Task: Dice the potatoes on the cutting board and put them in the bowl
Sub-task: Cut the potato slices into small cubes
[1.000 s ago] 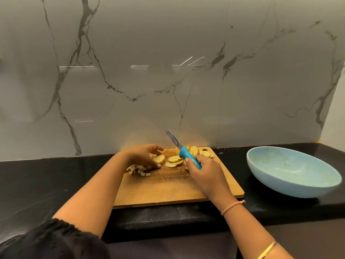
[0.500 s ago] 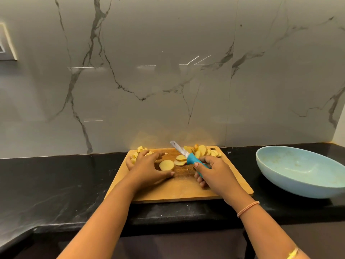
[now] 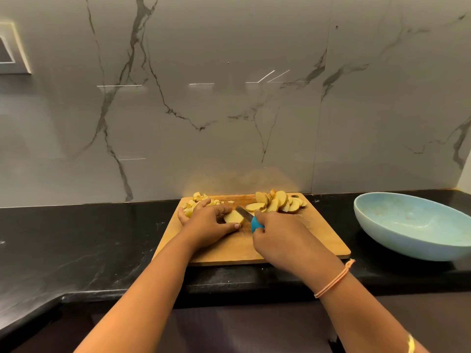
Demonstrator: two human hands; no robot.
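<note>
From my seat, the grey marble wall [image 3: 229, 98] fills most of the view. A framed fitting [image 3: 12, 49] is cut off by the left edge, so I cannot tell what it is. Below the wall runs the black counter [image 3: 76, 238].

The pale blue bowl [image 3: 397, 240] sits on the counter to the right of the cutting board [image 3: 305, 240], apart from it. The frame clips its right side. The board lies at the foot of the wall, and the forearms cover part of its near edge.

The left hand [image 3: 206, 225] is at the middle of the board. Its grip arches over one potato slice [image 3: 233, 217], with the thumb against the near edge.

The right hand [image 3: 283, 238] has its grip closed round the knife [image 3: 244, 213]. The fist swallows nearly all of the blue handle, and only a short stretch of blade shows. The blade meets the slice, but I cannot tell whether the edge has entered it.

A pile of slices [image 3: 279, 202] overlaps at the far right corner of the board. The diced pieces [image 3: 197, 200] lie at the far left, partly hidden behind the left hand.

A thread bracelet [image 3: 334, 278] circles the right wrist. A yellow bangle [image 3: 410, 345] is cut by the bottom edge.
</note>
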